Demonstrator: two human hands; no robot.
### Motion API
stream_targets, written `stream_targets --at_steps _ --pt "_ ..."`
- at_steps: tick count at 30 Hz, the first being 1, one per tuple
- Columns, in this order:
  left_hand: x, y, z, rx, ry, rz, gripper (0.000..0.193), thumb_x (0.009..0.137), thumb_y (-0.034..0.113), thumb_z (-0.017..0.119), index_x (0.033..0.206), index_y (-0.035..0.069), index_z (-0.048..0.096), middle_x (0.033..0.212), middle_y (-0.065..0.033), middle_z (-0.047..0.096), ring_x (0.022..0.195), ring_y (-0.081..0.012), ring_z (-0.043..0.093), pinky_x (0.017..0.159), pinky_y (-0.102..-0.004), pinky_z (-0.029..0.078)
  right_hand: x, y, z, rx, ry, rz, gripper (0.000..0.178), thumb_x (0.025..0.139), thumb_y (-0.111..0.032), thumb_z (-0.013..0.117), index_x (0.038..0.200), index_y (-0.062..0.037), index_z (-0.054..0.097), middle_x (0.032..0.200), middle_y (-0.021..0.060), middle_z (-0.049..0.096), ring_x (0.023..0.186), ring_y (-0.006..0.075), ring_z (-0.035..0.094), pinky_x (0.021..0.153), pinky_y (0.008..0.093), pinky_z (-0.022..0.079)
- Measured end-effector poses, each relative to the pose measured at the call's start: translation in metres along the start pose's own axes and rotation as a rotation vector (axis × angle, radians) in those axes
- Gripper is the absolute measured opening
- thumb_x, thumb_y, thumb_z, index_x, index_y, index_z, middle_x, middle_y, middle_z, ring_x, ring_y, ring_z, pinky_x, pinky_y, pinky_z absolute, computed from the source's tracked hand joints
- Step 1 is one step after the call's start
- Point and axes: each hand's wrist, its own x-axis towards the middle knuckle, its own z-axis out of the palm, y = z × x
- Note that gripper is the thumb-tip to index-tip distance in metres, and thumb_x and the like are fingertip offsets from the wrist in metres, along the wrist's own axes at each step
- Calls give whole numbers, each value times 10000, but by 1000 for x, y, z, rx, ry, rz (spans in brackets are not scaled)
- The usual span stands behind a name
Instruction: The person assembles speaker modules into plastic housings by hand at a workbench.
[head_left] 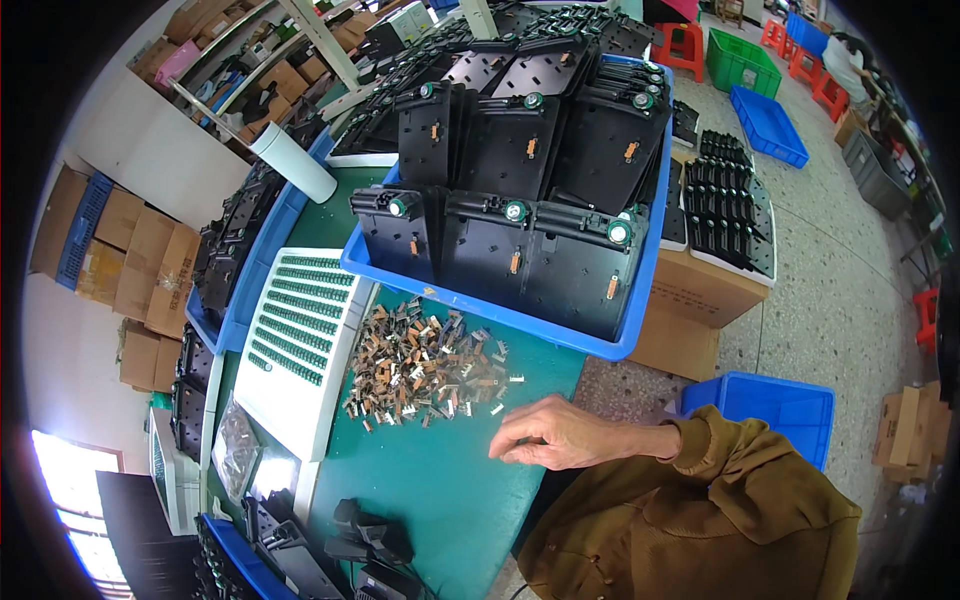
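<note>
My right hand (pixel 555 435), in a brown sleeve (pixel 740 460), reaches in from the right over the green tabletop (pixel 440 480). Its fingers are curled together, and whatever they may hold is hidden. Just beyond the fingertips lies a loose pile of small brown, white and metallic connector-like parts (pixel 415 365), with a few scattered at its right edge. Left of the pile, a white tray (pixel 345 370) carries rows of small green parts (pixel 300 312). My left hand is out of view.
Behind the pile stands a blue crate (pixel 480 308) filled with upright black panels (pixel 590 255). A white cylinder (pixel 293 162) stands at the back left. Nearer are a clear plastic bag (pixel 237 450) and a black device (pixel 370 540). A blue bin (pixel 770 400) sits right of the table.
</note>
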Motion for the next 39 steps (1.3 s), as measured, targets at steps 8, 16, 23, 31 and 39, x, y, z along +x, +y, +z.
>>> stream_targets --at_steps 8,16,23,31,39 --pt "11 -20 4 -67 -43 1 278 974 334 550 1150 120 577 1078 -49 567 1151 -257 499 1080 -590 296 3 -7 2 17 -2 31 129 837 -43 656 963 -20 673 926 94 699 839 247 672 740 353 525" --pt "-45 -101 -67 332 317 -347 121 982 177 553 1019 62 541 920 -50 538 940 -199 538 892 -378 416 0 3 4 24 30 -44 127 830 -37 655 954 -11 662 902 94 689 849 251 663 741 365 519" --pt "-78 -117 -85 380 404 -492 126 985 112 548 1085 36 551 907 -43 535 860 -135 507 825 -310 425 -2 3 5 3 22 -71 153 851 -20 668 1004 -30 666 909 93 674 831 262 652 719 362 519" --pt "-83 -120 -80 515 381 -515 198 951 46 590 1146 14 569 908 -24 571 822 -116 518 758 -246 431 -1 2 6 -5 49 -80 130 820 -27 660 949 -8 661 886 98 686 834 274 656 725 379 515" --pt "-88 -120 -63 710 220 -518 313 917 22 592 1227 1 555 919 -16 565 849 -100 503 767 -236 410 -2 3 7 -46 69 -113 118 815 -34 667 931 -15 659 864 96 674 822 280 648 715 387 513"
